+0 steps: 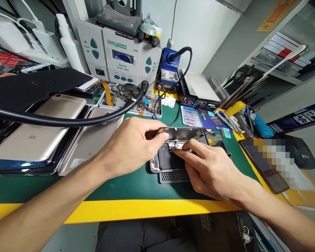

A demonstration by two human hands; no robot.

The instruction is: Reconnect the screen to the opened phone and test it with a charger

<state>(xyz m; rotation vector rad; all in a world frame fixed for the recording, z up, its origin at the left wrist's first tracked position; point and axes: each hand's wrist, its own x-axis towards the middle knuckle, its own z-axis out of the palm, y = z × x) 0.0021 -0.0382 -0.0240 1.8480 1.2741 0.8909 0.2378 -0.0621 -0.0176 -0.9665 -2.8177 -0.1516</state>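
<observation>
An opened smartphone (pixel 170 159) lies on a perforated dark pad (pixel 173 177), its battery and inner parts exposed. Its screen (pixel 182 133) is tipped up along the far side. My left hand (pixel 139 143) pinches the left end of that screen between thumb and fingers. The index fingertip of my right hand (pixel 211 168) presses on the metal connector area inside the phone, near the raised screen. My other right fingers are curled, and what they may hold is hidden. Just beyond them a thin dark strip or tip (pixel 206 134) shows, too small to tell.
Several phones, one a gold phone (pixel 34 127), are stacked at left, with a black hose (pixel 94 120) arching over them. Behind stand a grey hot-air station (pixel 123 56) and a parts tray (pixel 136 112). A dark phone (pixel 262 164) and screwdrivers (pixel 229 122) lie at right.
</observation>
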